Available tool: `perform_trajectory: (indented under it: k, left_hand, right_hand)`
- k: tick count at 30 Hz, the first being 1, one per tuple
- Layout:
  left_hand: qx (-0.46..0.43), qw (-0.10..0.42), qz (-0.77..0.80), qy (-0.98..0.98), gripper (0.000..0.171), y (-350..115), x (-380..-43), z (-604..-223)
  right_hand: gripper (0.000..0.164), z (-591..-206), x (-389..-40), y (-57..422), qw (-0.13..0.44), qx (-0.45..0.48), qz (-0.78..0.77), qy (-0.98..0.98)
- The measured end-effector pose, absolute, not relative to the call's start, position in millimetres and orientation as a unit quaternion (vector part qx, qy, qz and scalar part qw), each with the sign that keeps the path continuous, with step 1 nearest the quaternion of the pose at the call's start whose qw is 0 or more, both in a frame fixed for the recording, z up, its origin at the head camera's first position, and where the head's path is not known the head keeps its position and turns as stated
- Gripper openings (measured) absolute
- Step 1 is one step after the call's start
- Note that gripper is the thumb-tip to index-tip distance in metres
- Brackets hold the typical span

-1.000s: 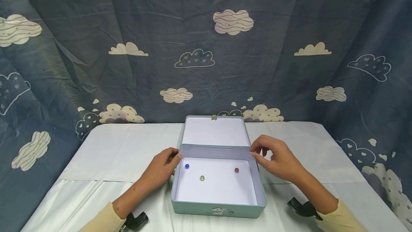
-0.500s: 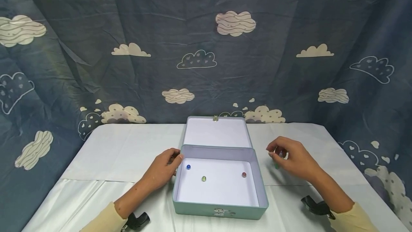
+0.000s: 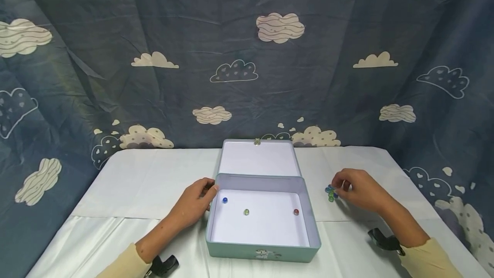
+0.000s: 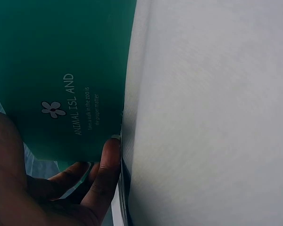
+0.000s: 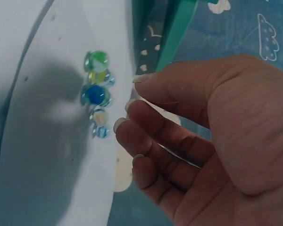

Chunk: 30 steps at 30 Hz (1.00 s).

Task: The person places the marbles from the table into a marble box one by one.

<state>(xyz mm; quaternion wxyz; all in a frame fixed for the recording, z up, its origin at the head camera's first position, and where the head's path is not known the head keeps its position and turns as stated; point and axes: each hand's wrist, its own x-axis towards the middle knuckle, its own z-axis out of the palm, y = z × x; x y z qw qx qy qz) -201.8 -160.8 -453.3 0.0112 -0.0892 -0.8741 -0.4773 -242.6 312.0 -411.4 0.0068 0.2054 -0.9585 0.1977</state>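
A green tin box point(image 3: 260, 251) stands on the table with its lid point(image 3: 258, 158) folded back. Inside it lie a blue marble point(image 3: 225, 200), a green marble point(image 3: 246, 212) and a red marble point(image 3: 296, 212). My left hand point(image 3: 193, 200) holds the box at its left side near the back, thumb at the rim; in the left wrist view its fingers point(image 4: 111, 153) touch the printed side wall. Right of the box, my right hand point(image 3: 356, 188) is over a small cluster of glass marbles point(image 3: 330, 193). In the right wrist view its loosely bent fingers hold nothing, fingertips beside the marbles.
A white cloth point(image 3: 146, 183) covers the table. Behind it hangs a dark blue curtain point(image 3: 308, 89) with a cloud print. Black straps are on both wrists, the right one point(image 3: 386, 241) near the cuff.
My right hand has moved from the box's right rim out to the marble cluster. The red marble has rolled toward the box's right wall. My left hand stays at the box.
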Motion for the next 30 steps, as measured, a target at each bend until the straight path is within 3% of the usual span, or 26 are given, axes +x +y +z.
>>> perform_trajectory:
  k: [11,30]
  left_hand:
    - [-0.088,0.010,-0.476,-0.875,0.045,-161,-202,-453]
    - [-0.089,0.006,-0.480,-0.873,0.047,-161,-202,-453]
  right_hand:
    - [0.012,-422,-248,317,-0.031,0.179,0.202,-0.962]
    - [0.014,-421,-244,315,-0.039,0.180,0.203,-0.962]
